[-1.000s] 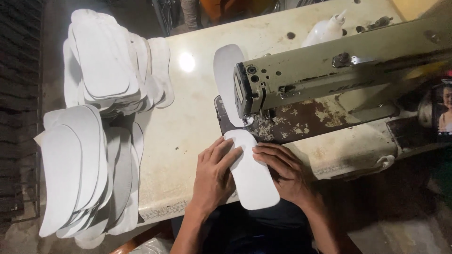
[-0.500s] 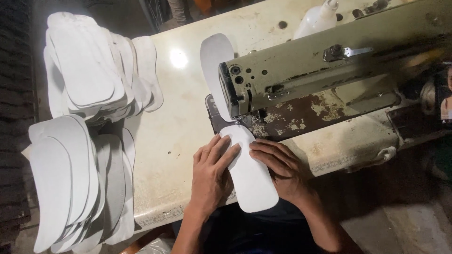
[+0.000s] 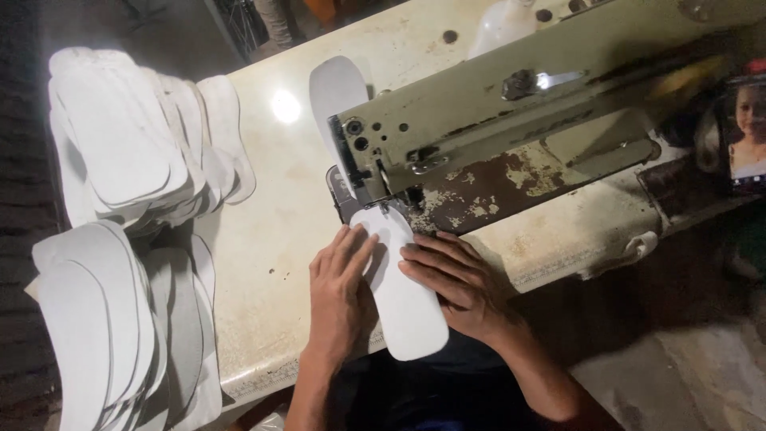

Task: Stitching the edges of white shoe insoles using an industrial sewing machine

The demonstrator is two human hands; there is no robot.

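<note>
Big worn sewing machine (image 3: 511, 120) fills the far right of the pale table (image 3: 271, 239), rusty patch on its bed, head end pointing left toward the middle. I can see two heaps of white sole-shaped pieces, one stack far left (image 3: 136, 136) and one near left (image 3: 112, 327) hanging over the table edge; that near heap looks ready to slide off if the table shakes, my guess only. Another white piece (image 3: 335, 88) pokes out on the far side of the machine head. The white insole (image 3: 399, 287) being worked lies flat at the near edge, its far tip under the presser foot area, near end overhanging the table toward the body. Left hand (image 3: 343, 295) lies flat on the insole's left edge, fingers spread and pointing at the needle, not gripping anything. Right hand (image 3: 455, 279) is flat too, fingers together pressing the right edge, nothing clamped. Main risk as I judge it: fingertips of both hands sit near the foot, so a fast feed could pull them under the needle. Second risk: uneven push from one hand would turn the piece and send the seam off the edge. The overhanging end could also drag and tilt the piece. Needle itself is too small and dark to tell. Small phone screen (image 3: 746, 136) far right, a distraction maybe.
</note>
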